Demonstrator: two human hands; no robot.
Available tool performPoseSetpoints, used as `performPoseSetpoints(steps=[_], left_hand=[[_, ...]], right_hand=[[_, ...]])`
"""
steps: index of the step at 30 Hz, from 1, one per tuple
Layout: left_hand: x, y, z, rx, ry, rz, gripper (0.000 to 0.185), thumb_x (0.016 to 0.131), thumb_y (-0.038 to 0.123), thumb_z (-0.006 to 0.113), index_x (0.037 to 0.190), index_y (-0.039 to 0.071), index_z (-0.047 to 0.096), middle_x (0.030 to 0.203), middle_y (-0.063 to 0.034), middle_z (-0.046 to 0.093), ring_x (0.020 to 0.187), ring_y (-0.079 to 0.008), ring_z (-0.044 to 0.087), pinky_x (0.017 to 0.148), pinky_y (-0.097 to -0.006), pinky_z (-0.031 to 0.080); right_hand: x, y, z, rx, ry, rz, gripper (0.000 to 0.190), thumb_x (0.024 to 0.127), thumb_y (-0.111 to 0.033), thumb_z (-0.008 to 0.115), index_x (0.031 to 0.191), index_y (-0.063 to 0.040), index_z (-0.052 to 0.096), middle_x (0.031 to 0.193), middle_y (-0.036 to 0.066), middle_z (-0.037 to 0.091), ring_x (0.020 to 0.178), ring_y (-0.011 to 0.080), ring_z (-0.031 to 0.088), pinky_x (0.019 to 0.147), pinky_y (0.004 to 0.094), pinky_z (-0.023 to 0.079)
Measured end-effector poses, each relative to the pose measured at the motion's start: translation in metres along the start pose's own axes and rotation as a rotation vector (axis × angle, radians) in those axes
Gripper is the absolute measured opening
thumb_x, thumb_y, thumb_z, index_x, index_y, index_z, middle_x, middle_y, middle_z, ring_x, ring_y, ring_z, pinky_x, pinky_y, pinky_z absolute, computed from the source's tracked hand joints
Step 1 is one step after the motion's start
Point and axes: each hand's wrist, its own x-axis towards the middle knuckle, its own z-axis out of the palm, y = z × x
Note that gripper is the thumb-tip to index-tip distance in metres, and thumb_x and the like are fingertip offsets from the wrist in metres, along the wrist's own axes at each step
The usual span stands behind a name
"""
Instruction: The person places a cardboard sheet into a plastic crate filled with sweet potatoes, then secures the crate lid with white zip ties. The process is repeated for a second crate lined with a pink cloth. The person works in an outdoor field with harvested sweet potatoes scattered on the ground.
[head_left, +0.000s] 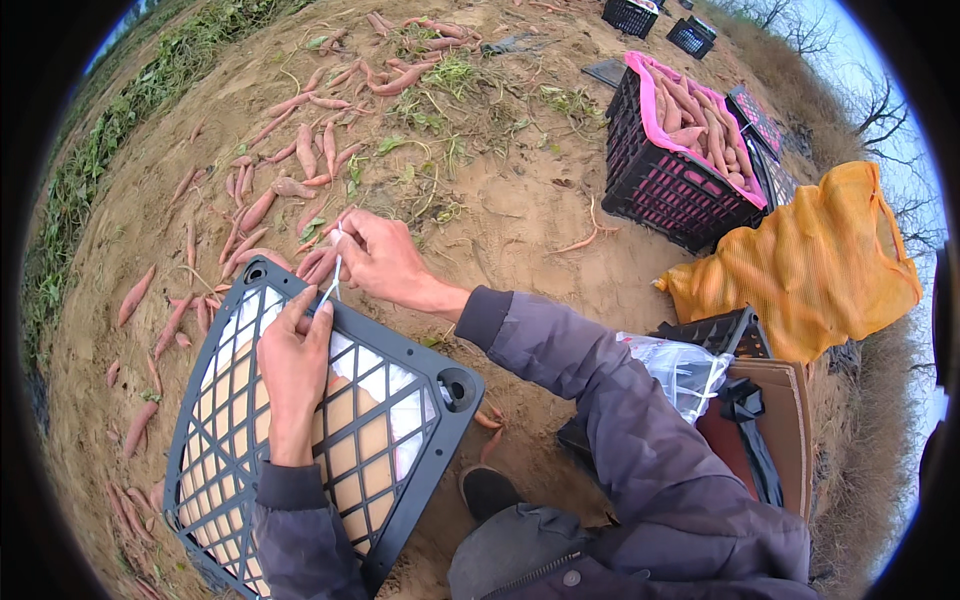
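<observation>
A black plastic crate lid with a diamond lattice (420, 352) lies before me, with cardboard and white plastic film showing through its openings. At its far edge, a white cable tie (337, 274) stands up in a loop. My right hand (382, 259) pinches the upper end of the tie between thumb and fingers, just beyond the lid. My left hand (295, 360) rests on the lattice, its thumb and index fingertip at the lower part of the same tie. The crate body under the lid is mostly hidden.
Sweet potatoes (305, 150) and vines lie over the soil ahead and left. At right stand a black crate (660, 180) of sweet potatoes lined with pink film, an orange mesh sack (795, 262), a clear bag of cable ties (679, 375) and a cardboard box (787, 420). More crates stand farther off.
</observation>
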Motion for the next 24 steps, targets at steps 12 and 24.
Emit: performPoseSetpoints(steps=[12,24], left_hand=[[-0.039,-0.008,0.005,0.443,-0.079,0.604,0.047,0.101,0.038,0.059,0.136,0.006,0.065,0.146,-0.0183,0.057,0.142,-0.0365,0.045,0.121,-0.0484,0.029],[-0.221,0.01,-0.116,0.753,-0.507,0.217,0.06,0.106,0.036,0.052,0.157,0.007,0.04,0.161,-0.0239,0.037,0.15,-0.0406,0.031,0.122,-0.0538,0.023]], right_hand=[[-0.013,0.055,-0.023,-0.166,-0.222,1.087,0.028,0.097,-0.028,0.067,0.095,-0.001,0.066,0.081,0.013,0.071,0.064,0.0157,0.066,0.053,0.0309,0.052],[-0.216,-0.32,-0.034,-0.08,0.408,0.991,0.025,0.1,-0.023,0.065,0.097,0.001,0.066,0.078,0.009,0.07,0.067,0.0154,0.069,0.062,0.0331,0.054]])
